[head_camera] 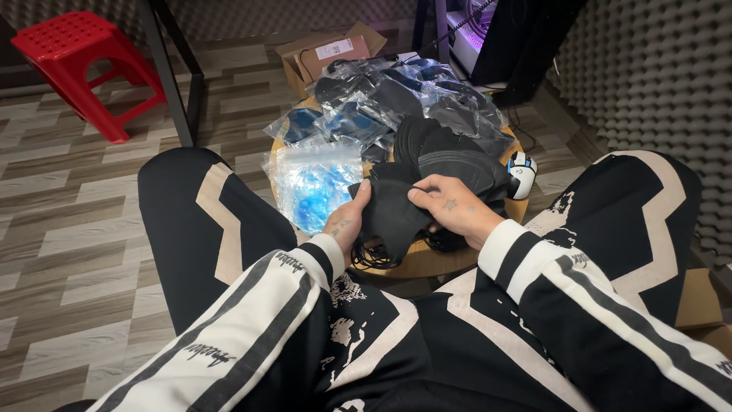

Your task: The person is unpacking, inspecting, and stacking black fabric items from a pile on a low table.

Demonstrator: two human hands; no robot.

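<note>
Both hands, left hand [347, 221] and right hand [451, 204], are gripping a black fabric mask [390, 214] over the round bench [427, 259], separating it from the black stack [450, 156]; the clear bag [313, 183] beside it looks next.

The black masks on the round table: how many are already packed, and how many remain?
Done: many clear bags holding dark masks lie piled at the table's far side. In hand: the left hand and right hand grip one black mask. Left: a loose stack of masks and empty bags.

Grey wood-pattern floor [69, 229], foam-padded wall [656, 84], 1 red plastic stool [76, 53].
</note>
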